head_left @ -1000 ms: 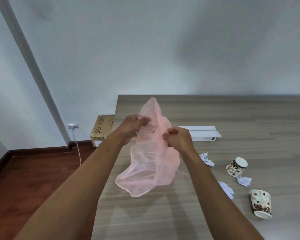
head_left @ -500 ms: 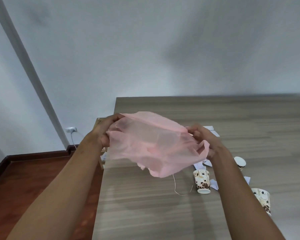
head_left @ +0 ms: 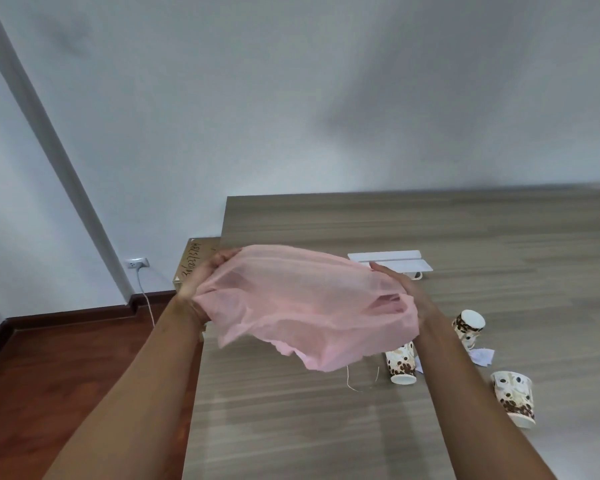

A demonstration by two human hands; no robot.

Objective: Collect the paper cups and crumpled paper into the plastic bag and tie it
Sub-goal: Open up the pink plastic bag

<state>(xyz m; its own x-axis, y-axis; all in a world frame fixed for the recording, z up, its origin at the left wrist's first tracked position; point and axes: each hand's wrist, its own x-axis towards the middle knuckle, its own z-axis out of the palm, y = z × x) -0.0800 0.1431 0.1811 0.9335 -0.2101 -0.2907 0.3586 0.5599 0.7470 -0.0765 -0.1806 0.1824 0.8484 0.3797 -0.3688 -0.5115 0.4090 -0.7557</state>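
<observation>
The pink plastic bag point(head_left: 305, 306) hangs stretched above the wooden table point(head_left: 499, 237), screening the tabletop behind and under it. Nearer than the bag, bare wood runs to the table's near edge, crossed only by a thin loose string point(head_left: 349, 382). Right of the bag stand obstacles: an upside-down paper cup point(head_left: 400, 365), a tipped cup point(head_left: 466, 325), a third cup point(head_left: 515, 398) and crumpled paper point(head_left: 482, 356). Beyond the bag lies a white power strip point(head_left: 390, 259); further right of it the wood is bare.
</observation>
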